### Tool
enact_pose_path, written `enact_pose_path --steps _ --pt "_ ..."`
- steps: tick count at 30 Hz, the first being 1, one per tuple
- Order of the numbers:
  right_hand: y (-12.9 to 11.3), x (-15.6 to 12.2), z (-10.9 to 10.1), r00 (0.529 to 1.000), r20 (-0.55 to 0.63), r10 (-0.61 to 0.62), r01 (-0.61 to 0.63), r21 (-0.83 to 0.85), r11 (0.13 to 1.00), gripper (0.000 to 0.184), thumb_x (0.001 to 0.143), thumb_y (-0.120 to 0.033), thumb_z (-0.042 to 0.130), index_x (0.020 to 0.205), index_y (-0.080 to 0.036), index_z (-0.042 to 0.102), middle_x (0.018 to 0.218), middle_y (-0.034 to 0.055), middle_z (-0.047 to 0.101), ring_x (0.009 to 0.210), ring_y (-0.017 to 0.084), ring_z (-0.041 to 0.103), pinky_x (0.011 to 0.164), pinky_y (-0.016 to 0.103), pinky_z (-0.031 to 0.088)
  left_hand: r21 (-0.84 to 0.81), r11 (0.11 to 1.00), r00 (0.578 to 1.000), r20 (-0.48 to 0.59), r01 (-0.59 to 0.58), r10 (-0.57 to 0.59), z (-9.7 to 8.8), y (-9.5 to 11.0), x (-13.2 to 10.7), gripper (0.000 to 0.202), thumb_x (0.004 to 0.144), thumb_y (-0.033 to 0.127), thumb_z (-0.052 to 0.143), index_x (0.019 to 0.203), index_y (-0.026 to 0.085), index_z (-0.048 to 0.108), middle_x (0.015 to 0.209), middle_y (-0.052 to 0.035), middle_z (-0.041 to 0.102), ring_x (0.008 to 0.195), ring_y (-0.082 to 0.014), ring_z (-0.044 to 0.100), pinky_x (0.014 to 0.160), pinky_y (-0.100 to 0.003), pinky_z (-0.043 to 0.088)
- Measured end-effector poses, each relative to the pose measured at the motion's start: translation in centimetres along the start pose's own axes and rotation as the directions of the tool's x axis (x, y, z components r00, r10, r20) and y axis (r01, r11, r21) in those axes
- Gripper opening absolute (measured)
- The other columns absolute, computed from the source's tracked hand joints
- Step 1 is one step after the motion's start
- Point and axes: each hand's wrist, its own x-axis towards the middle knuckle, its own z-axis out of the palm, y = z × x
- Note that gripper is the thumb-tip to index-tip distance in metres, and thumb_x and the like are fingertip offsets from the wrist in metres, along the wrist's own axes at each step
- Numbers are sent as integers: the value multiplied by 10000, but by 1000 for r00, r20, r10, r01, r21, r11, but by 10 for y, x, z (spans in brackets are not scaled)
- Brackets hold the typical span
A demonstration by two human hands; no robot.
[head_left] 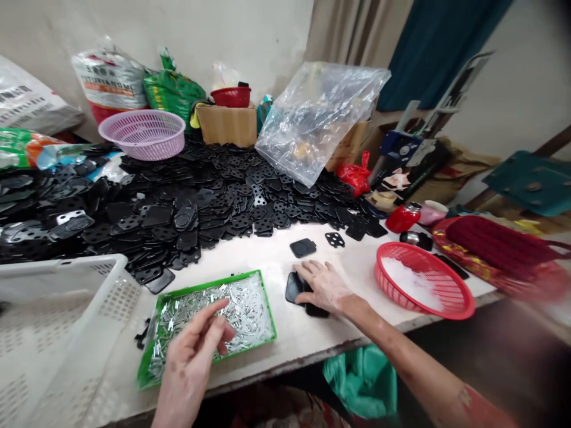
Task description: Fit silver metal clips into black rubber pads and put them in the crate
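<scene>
My left hand [191, 351] hangs with curved, parted fingers over a green tray [209, 290] full of small silver metal pins [243, 312]. No pin shows between its fingers. My right hand [321, 285] lies spread on top of dark black plates [294, 288], which it mostly hides. Just beyond those fingers sit a rounded black plate [303, 247] and a small perforated black plate [334, 239], both on the white table [263, 252]. A large heap of black perforated plates [232, 202] covers the far side of the table.
A white slotted crate [109, 285] stands at the table's left, and a red basket [423, 315] of white material sits at the right. Farther back are a pink basket [143, 134], a clear plastic bag [319, 119] and a cardboard box [227, 125]. A green bag [361, 380] lies below the front edge.
</scene>
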Motion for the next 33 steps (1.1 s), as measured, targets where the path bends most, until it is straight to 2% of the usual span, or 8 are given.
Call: enact_pose_path --steps 7,11,15,19,21,24,29,33 --pt "-12 12 7 1000 -21 3 1 206 979 775 756 -322 727 1451 -214 403 1171 114 574 1078 286 544 979 432 403 -48 998 999 -7 39 -39 -3 -8 -10 373 836 481 622 1098 228 705 686 -7 665 592 -149 571 604 -246 503" --pt "-7 31 1 978 -210 6 86 426 901 395 831 -158 565 1217 -223 618 1013 59 593 900 196 588 849 328 465 -42 998 999 3 51 -51 -5 -9 -13 393 836 490 621 1107 215 696 704 -12 673 620 -157 590 607 -246 508" --pt "-30 37 -11 925 -378 43 248 685 685 189 833 -175 589 980 -204 705 946 46 641 886 186 615 802 310 489 -61 989 990 14 137 -137 1 -4 -15 458 816 511 635 1135 186 685 843 -65 725 735 -202 653 640 -274 536" --pt "-86 26 -18 931 -355 -81 357 846 396 150 809 -203 669 950 -201 722 924 32 672 885 176 634 796 289 508 -188 968 986 49 165 -158 20 0 -16 533 780 442 700 1248 197 630 1126 -104 704 872 -243 675 666 -304 561" --pt "-110 21 -19 927 -353 -127 375 868 326 152 819 -211 672 962 -205 724 930 31 679 877 173 644 786 285 520 -254 957 990 59 140 -129 27 -2 -15 455 790 404 700 1189 187 669 1037 -83 720 737 -200 664 599 -282 544" --pt "-115 16 -22 907 -383 -174 420 806 417 170 888 -255 618 1025 -217 711 1011 43 689 932 180 646 819 296 520 -420 899 988 -31 122 -149 24 -8 -11 290 784 355 720 1011 175 728 901 -41 714 543 -111 565 469 -232 467" --pt "-62 -9 -13 929 -277 -245 338 368 866 199 940 -265 555 1078 -229 694 1052 74 687 980 217 616 878 352 491 -661 749 929 -244 52 -280 -13 -16 -5 302 657 317 822 896 165 719 890 -57 717 625 -164 627 419 -221 447" --pt "-22 -19 3 961 -176 -213 238 136 962 202 956 -254 523 1033 -231 709 1060 67 698 992 224 610 908 366 465 -646 760 922 -251 67 -295 -22 -14 -5 370 618 314 838 930 149 726 859 -87 731 652 -197 653 416 -215 450"
